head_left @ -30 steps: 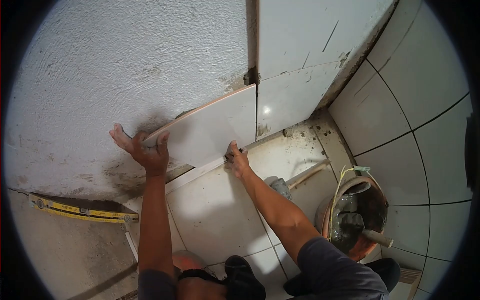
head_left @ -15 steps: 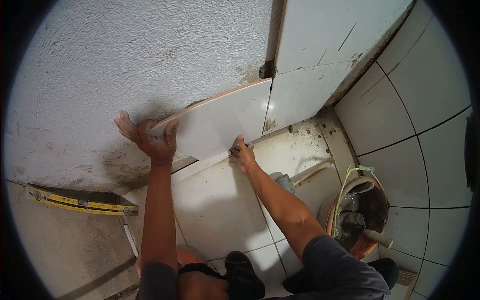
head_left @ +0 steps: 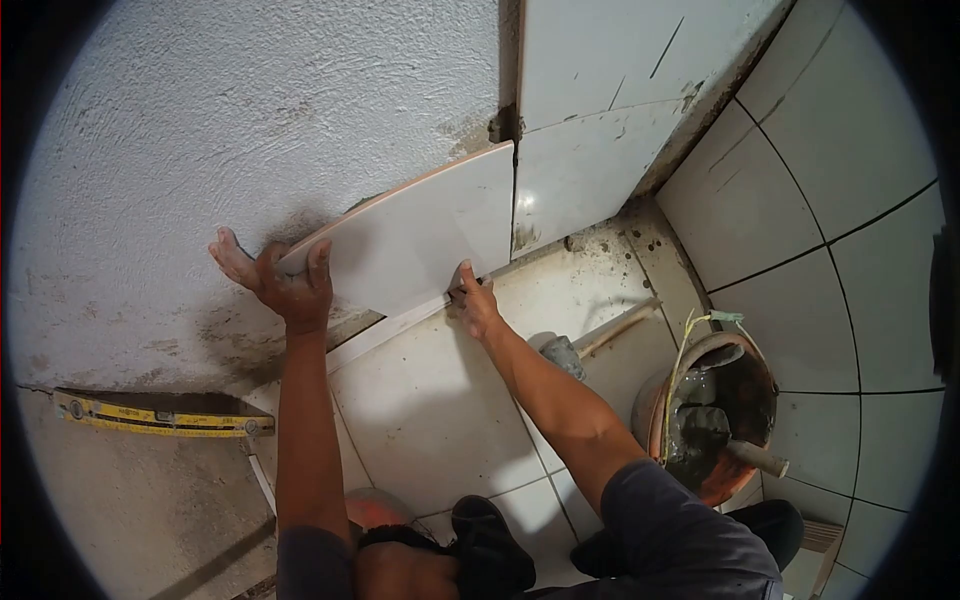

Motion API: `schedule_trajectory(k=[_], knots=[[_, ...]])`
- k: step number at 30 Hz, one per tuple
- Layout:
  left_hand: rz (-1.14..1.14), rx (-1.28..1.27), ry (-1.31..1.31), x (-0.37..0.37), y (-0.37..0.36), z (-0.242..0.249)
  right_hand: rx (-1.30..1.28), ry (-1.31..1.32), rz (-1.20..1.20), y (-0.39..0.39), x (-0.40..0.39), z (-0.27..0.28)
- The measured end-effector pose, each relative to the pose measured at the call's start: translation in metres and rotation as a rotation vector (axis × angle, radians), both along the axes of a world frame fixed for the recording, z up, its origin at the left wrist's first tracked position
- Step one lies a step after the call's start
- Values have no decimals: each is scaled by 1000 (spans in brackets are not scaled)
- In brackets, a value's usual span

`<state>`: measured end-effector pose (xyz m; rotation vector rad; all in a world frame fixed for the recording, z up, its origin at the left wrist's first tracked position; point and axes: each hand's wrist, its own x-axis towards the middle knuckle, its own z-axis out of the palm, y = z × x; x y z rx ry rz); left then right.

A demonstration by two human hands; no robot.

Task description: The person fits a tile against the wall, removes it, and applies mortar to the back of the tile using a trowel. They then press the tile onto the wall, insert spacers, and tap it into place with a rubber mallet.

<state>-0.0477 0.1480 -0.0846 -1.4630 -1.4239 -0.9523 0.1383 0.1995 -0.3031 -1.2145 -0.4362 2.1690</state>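
A large white wall tile (head_left: pixel 420 225) with a reddish edge stands against the rough wall, its right end close beside a tile fixed there (head_left: pixel 570 180). My left hand (head_left: pixel 285 280) grips the tile's left end, thumb on the glazed face and the other fingers spread behind its upper edge. At the lower edge, my right hand (head_left: pixel 476 307) has its thumb up against the face. Its fingers curl under the tile, partly hidden, near a small dark piece I cannot make out. A white strip (head_left: pixel 385 330) runs along the floor below the tile.
A mallet with a grey head (head_left: pixel 562 356) and wooden handle lies on the tiled floor. To the right stands a bucket (head_left: pixel 655 410) holding dark, wet contents and a handled tool. A yellow spirit level (head_left: pixel 165 415) is at left. My shoe (head_left: pixel 490 545) is below.
The whole view has shifted, so the scene sits slightly further left and higher. Both hands keep the same hold on the tile, which shows no clear movement against the wall.
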Motion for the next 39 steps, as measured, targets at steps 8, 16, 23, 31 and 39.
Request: schedule_trajectory(k=[8, 16, 23, 31, 39], knots=[[-21, -59, -40, -1, 0, -4, 100, -378, -268, -12, 3, 47], [-84, -36, 13, -1, 0, 2, 860, -301, -234, 5, 12, 173], [-33, 4, -29, -8, 5, -10, 696, -513, -271, 0, -9, 197], [-54, 52, 6, -8, 10, -9, 662, -538, -285, 1, -13, 196], [-42, 59, -8, -9, 11, -11, 652, -510, -298, 5, -14, 190]])
